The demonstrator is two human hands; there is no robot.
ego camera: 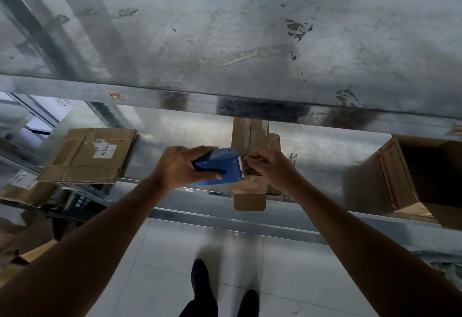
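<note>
Forearms reach out level from the body, both hands over the front of a metal shelf.

Left hand: fingers wrapped round the body of the blue tape dispenser, thumb along its near side. Firm grip, dispenser held off the shelf.

Right hand: fingers curled in at the serrated blade, pinching what looks like the brown tape end. Exact hold partly hidden by the knuckles.

Flat carton: lies directly under the dispenser, its near flap overhanging the shelf lip. Nothing pins it down.

Risks, as judged:
- Fingertips sit right at the blade teeth; a sharp pull or a slip of the left grip could nick them.
- Tape end could fold onto itself or snap back to the roll if the pinch loosens.
- Overhanging carton may slide or tip off the lip once tape is pressed on, as neither hand steadies it.
- Tape drawn out skewed would land crooked on the flap.

Shelf: bare galvanised metal, scuffed, reflective. To the left, a flattened box with a handwritten white label; at the right end, an open box, its inside dark. More cardboard on a lower level at far left.

Above and beyond, the upper shelf, scratched, with scraps of old tape stuck on. Below, pale floor tiles and dark shoes. Light is dim.
</note>
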